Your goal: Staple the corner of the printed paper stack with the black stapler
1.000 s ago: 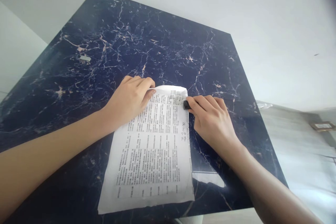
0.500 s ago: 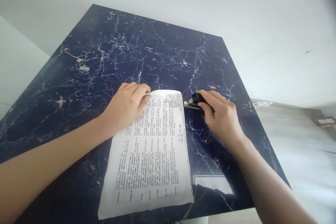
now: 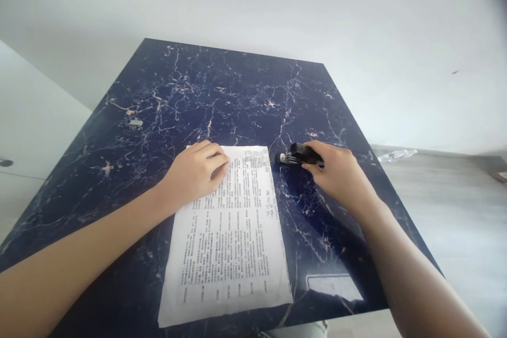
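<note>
A sheaf of printed paper [image 3: 233,253], with handwriting near its right edge, lies flat on the dark blue marbled table [image 3: 237,100]. My left hand [image 3: 200,169] rests on the paper's upper left part, fingers loosely bent and the thumb apart from the index finger. In my right hand [image 3: 336,166] is a black stapler [image 3: 299,156], held by its back end just beyond the paper's top right corner. Its jaws stand apart, with no paper between them, and its front points left towards the sheet. My palm and fingers hide the stapler's rear.
A small pale rectangular object [image 3: 135,123] lies on the table at the left. A bright reflection shows near the front right edge. Beyond the right edge, a clear plastic piece [image 3: 397,155] lies lower down by the white wall [image 3: 415,63].
The stapler has come off the paper's right edge and moved right, its jaws parting. My left hand has let go of the lifted top edge, which now lies flat. The view has tilted up.
</note>
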Demonstrator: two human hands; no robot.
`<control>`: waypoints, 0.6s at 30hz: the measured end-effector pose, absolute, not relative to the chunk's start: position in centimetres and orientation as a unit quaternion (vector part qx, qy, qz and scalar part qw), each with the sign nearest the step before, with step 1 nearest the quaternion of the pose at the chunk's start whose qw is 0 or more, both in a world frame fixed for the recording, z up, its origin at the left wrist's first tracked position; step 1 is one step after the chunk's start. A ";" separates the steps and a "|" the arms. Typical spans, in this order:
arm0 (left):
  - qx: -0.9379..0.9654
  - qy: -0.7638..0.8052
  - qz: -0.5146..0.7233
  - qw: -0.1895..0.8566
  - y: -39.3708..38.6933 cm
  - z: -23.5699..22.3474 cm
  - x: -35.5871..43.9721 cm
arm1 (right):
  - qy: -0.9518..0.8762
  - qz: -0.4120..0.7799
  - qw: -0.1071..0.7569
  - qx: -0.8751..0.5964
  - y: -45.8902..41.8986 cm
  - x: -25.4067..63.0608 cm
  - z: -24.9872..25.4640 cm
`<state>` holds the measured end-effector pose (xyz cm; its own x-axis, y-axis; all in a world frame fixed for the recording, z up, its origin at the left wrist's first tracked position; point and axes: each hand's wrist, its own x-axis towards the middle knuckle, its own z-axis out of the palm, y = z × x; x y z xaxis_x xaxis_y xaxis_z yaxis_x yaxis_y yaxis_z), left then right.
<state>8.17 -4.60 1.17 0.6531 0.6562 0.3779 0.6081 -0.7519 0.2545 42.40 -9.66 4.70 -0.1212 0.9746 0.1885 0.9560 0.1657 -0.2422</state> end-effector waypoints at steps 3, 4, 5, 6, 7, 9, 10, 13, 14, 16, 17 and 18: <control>0.907 0.333 0.249 0.070 -4.6 1.1 8.1 | -0.706 -0.043 0.230 -0.669 -9.5 42.5 4.5; 0.908 0.324 0.252 0.081 -4.5 1.0 8.0 | -0.695 -0.059 0.266 -0.665 -9.6 42.2 4.6; 0.912 0.312 0.251 0.093 -4.5 0.9 8.0 | -0.690 -0.065 0.303 -0.654 -9.8 41.8 4.8; 0.916 0.299 0.246 0.104 -4.4 0.8 8.0 | -0.691 -0.060 0.334 -0.638 -10.1 41.1 5.0; 0.920 0.288 0.240 0.112 -4.3 0.7 8.0 | -0.701 -0.044 0.356 -0.616 -10.5 40.3 5.1; 0.925 0.282 0.228 0.112 -4.1 0.6 8.0 | -0.742 0.017 0.373 -0.557 -11.7 38.2 5.3; 0.925 0.286 0.224 0.108 -4.0 0.5 8.0 | -0.765 0.056 0.370 -0.524 -12.4 37.1 5.3; 0.921 0.308 0.214 0.106 -3.8 0.5 8.1 | -0.826 0.152 0.334 -0.428 -14.0 34.1 4.5; 0.920 0.311 0.212 0.110 -3.7 0.5 8.1 | -0.843 0.164 0.318 -0.403 -14.3 33.3 4.1; 0.918 0.312 0.212 0.122 -3.6 0.5 8.1 | -0.871 0.165 0.284 -0.366 -14.6 32.3 3.3; 0.917 0.313 0.213 0.128 -3.5 0.5 8.1 | -0.879 0.163 0.271 -0.357 -14.6 32.1 2.9; 0.915 0.314 0.216 0.135 -3.4 0.4 8.1 | -0.882 0.163 0.262 -0.355 -14.4 32.0 2.7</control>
